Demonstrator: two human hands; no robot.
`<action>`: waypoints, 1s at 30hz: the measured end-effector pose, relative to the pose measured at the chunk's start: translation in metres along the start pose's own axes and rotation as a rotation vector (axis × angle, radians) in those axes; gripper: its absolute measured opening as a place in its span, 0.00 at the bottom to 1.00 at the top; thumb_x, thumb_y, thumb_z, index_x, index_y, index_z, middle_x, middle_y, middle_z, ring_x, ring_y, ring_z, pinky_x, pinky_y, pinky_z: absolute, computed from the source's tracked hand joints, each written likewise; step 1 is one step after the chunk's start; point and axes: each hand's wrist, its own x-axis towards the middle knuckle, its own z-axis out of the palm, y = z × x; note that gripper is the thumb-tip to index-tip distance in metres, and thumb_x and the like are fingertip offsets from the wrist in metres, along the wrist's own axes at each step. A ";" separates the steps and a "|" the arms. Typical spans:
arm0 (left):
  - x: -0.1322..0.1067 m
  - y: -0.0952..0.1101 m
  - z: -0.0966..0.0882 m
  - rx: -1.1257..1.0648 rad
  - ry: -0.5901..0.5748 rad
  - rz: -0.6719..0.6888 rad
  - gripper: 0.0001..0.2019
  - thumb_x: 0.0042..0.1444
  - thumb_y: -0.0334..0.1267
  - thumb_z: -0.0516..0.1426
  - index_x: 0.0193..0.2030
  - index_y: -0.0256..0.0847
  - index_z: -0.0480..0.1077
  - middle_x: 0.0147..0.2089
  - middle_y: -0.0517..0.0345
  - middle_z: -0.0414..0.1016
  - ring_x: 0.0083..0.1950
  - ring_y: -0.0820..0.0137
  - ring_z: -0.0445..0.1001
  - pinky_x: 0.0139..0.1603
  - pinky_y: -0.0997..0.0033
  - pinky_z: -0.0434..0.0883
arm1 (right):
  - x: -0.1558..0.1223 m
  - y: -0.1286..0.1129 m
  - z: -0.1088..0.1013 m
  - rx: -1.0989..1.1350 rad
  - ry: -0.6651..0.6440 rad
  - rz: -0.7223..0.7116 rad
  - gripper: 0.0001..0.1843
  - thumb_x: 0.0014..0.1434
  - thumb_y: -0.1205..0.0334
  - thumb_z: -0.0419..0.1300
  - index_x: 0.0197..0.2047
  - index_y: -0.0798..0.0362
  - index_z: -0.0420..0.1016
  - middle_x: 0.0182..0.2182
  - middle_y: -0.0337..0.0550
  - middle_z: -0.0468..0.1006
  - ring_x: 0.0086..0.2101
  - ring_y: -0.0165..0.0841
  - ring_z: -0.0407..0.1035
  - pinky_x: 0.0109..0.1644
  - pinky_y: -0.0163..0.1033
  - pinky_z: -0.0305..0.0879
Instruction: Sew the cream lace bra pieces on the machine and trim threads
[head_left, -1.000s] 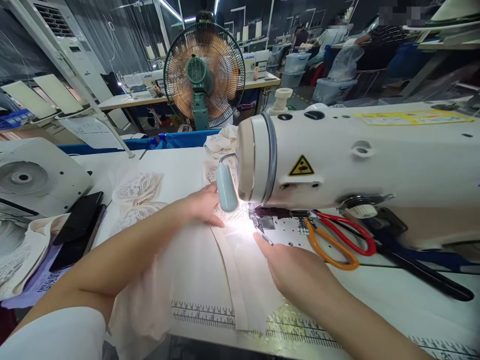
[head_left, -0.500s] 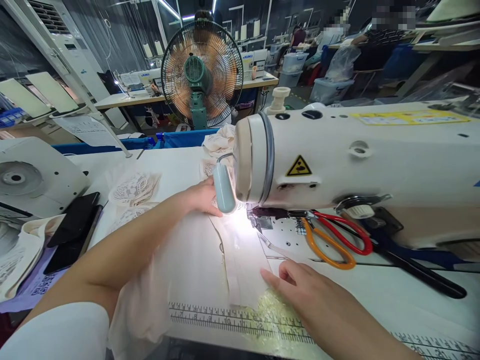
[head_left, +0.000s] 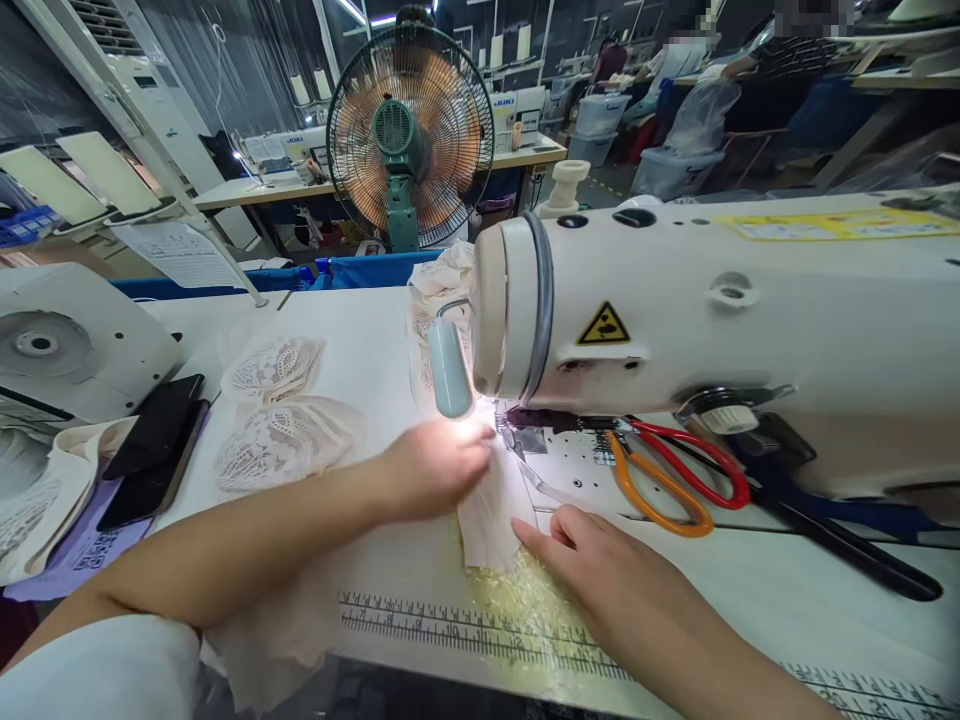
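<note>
A pale pink fabric strip [head_left: 489, 545] lies under the lit needle area of the sewing machine [head_left: 637, 310], its near end toward me. My left hand [head_left: 442, 465] is closed, its fingertips pinching the fabric just in front of the presser foot [head_left: 504, 425]. Part of the cloth there is covered by that hand. To the right, my right hand [head_left: 600, 565] rests low on the table with one digit stretched to the strip's right edge; its other fingers are bent and partly hidden, and it grips nothing visible. Gathered lace fabric [head_left: 442, 275] sits behind the needle.
Scissors with red and orange handles [head_left: 664, 490] lie on the machine bed. Lace cups [head_left: 281, 440] are at left, near dark phones [head_left: 154, 450]. A printed ruler [head_left: 420, 625] runs along the front edge. A large fan [head_left: 409, 135] stands behind; people sit farther back.
My left hand has moved right and nearer to me, from beside the lamp to before the needle. The strip's near end has shifted away from me. My right hand has hardly moved.
</note>
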 end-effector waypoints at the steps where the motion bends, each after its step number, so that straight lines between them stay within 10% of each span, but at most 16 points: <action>1: -0.005 0.014 0.006 -0.003 -0.036 0.056 0.15 0.62 0.36 0.45 0.43 0.33 0.70 0.49 0.45 0.71 0.47 0.64 0.71 0.46 0.65 0.71 | 0.001 -0.001 0.000 0.001 -0.003 0.000 0.32 0.49 0.80 0.52 0.53 0.44 0.68 0.29 0.39 0.66 0.29 0.31 0.60 0.26 0.34 0.42; 6: -0.019 0.037 0.024 0.132 -0.130 0.218 0.22 0.57 0.42 0.53 0.54 0.27 0.65 0.47 0.44 0.71 0.37 0.65 0.69 0.35 0.66 0.71 | 0.001 -0.003 0.000 0.034 -0.008 -0.002 0.28 0.50 0.81 0.51 0.50 0.46 0.70 0.29 0.40 0.66 0.30 0.32 0.61 0.27 0.34 0.45; 30: -0.008 -0.021 0.020 0.367 -0.033 0.378 0.15 0.63 0.32 0.47 0.54 0.44 0.66 0.56 0.51 0.70 0.42 0.65 0.69 0.35 0.65 0.66 | 0.031 -0.008 -0.026 -0.114 -0.172 0.169 0.29 0.58 0.70 0.47 0.62 0.47 0.56 0.22 0.39 0.70 0.21 0.32 0.63 0.21 0.36 0.41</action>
